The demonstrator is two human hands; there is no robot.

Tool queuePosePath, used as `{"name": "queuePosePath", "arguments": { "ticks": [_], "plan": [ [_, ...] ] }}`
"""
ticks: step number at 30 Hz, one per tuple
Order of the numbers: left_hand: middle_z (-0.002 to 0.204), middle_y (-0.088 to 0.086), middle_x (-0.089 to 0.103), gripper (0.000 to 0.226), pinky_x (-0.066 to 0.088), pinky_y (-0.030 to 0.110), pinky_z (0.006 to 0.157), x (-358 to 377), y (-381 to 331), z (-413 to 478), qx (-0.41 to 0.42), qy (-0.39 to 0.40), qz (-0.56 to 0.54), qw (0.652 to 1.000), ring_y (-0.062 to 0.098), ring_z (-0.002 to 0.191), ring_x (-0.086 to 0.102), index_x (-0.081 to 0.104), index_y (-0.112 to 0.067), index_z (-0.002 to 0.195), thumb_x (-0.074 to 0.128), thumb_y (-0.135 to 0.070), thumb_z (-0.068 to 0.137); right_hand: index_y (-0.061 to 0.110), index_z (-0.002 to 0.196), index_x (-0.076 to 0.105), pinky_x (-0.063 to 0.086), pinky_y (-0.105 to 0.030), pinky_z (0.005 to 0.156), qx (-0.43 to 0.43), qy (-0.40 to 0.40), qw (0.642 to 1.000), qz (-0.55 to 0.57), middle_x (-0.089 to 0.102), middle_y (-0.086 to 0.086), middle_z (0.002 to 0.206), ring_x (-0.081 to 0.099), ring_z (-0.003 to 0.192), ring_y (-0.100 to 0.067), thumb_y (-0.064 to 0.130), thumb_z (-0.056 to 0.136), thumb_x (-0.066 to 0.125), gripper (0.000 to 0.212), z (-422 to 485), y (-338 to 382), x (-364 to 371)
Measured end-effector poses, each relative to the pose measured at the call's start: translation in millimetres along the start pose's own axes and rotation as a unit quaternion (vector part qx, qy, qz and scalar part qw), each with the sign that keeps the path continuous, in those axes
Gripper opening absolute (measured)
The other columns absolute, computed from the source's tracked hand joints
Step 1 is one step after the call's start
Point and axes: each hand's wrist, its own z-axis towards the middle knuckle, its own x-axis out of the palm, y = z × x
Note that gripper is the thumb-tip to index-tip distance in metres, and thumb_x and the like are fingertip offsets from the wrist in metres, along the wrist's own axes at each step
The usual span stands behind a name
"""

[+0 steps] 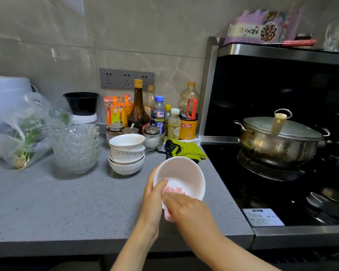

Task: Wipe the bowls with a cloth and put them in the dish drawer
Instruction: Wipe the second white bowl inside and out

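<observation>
The round white ceramic bowl (pixel 182 171) hung tilted above the grey speckled tabletop (pixel 67 202). The left hand (pixel 152 198) clasped its rim, and the right hand (pixel 186 208) pressed the pink-and-white cloth (pixel 175 187) inside with bent fingers. A hard wiping push could probably twist the one-handed hold loose, dropping and chipping the bowl.

Grey-tiled kitchen corner with a speckled counter and a built-in stove.

Glossy, marbled grey wall tiles (pixel 47 36) catch soft, diffuse reflections. A dark triple socket panel (pixel 126 78) is set into the wall above the grey speckled countertop (pixel 57 202). To the right, a black glass cooktop (pixel 233 173) lies flush inside a stainless steel frame (pixel 301 237). Its black back panel (pixel 272 85) rises to a brushed steel ledge (pixel 282 53). Below the counter's front edge, the cabinet front (pixel 47 265) sits in deep shadow.
</observation>
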Motion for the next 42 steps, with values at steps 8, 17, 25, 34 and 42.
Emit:
{"name": "queuePosePath", "arguments": {
  "ticks": [8, 17, 25, 34, 42],
  "plan": [
    [0.097, -0.006, 0.071, 0.024, 0.051, 0.017, 0.069, -13.6, -17.6, 10.3, 0.042, 0.045, 0.084, 0.995, 0.004, 0.084, 0.067, 0.064, -0.029, 0.103, 0.050, -0.011, 0.095, 0.015, 0.094, 0.078, 0.051, -0.028, 0.088, -0.101, 0.042, 0.993, -0.039, 0.075, 0.004, 0.093, 0.071, 0.089, -0.013, 0.019, 0.038, 0.087, 0.057, -0.2, -35.0, -5.2],
    [0.094, -0.003, 0.070, 0.018, 0.048, 0.013, 0.062, -9.6, -16.2, 9.7, 0.008, 0.017, 0.081, 0.997, 0.005, 0.082, 0.064, 0.064, -0.026, 0.097, 0.048, -0.018, 0.097, 0.023, 0.087, 0.076, 0.052, -0.019, 0.060, -0.044, 0.014, 0.998, 0.037, 0.072, 0.011, 0.085, 0.068, 0.074, -0.008, 0.017, 0.071, 0.049, 0.032, -6.1, -14.9, -0.4],
    [0.104, -0.011, 0.067, 0.034, 0.047, 0.010, 0.068, -4.9, -7.8, 4.2, 0.068, 0.043, 0.094, 0.992, -0.001, 0.093, 0.063, 0.059, -0.033, 0.111, 0.051, -0.005, 0.093, 0.027, 0.070, 0.073, 0.039, -0.013, 0.046, 0.020, 0.014, 0.999, 0.031, 0.065, 0.016, 0.067, 0.059, 0.056, -0.005, 0.016, 0.066, 0.044, 0.032, 0.8, -8.7, -9.1],
    [0.093, -0.002, 0.069, 0.022, 0.048, 0.027, 0.077, -20.9, -15.4, 26.3, 0.027, 0.068, 0.220, 0.973, 0.017, 0.088, 0.063, 0.064, -0.026, 0.095, 0.047, -0.013, 0.098, 0.009, 0.106, 0.074, 0.042, -0.033, 0.101, -0.111, 0.096, 0.986, -0.084, 0.072, -0.004, 0.107, 0.067, 0.104, -0.021, 0.032, 0.074, 0.062, 0.041, -13.5, -39.7, -4.1],
    [0.080, -0.009, 0.071, 0.020, 0.047, 0.012, 0.060, -16.9, -23.6, 31.7, -0.052, 0.154, 0.255, 0.953, 0.000, 0.066, 0.065, 0.067, -0.026, 0.093, 0.050, -0.015, 0.097, 0.005, 0.134, 0.046, 0.012, -0.038, 0.116, -0.112, 0.186, 0.960, -0.177, 0.052, -0.006, 0.140, 0.036, 0.135, -0.020, 0.024, 0.083, 0.035, 0.056, -10.3, -48.7, -11.1]
  ]
}}
